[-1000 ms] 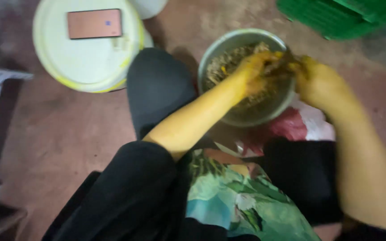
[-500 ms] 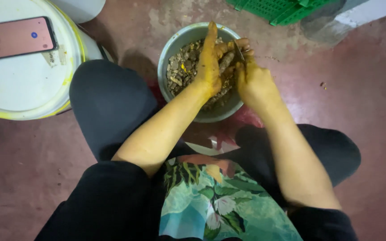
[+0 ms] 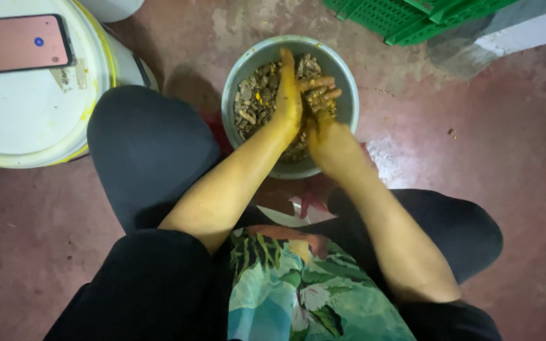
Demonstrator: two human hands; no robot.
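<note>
Both hands press together over the grey bowl (image 3: 290,104) at upper centre: the left hand (image 3: 289,95) flat and extended, the right hand (image 3: 321,101) curled against it, kneading brown chunky mixture (image 3: 254,101) between the palms. More mixing seems due; a firm, even squeeze looks needed.

Both hands, the left hand (image 3: 287,95) and the right hand (image 3: 323,117), are stained mustard yellow. The bowl (image 3: 342,82) is grey-green, its chunky contents (image 3: 254,101) brown and tan. The bucket lid (image 3: 26,120) is white with a yellow rim; the phone (image 3: 14,44) pinkish. The crate (image 3: 406,16) is green, the floor (image 3: 475,145) dull red, the trousers (image 3: 146,158) black, and the shirt (image 3: 298,297) teal with a leaf print.
</note>
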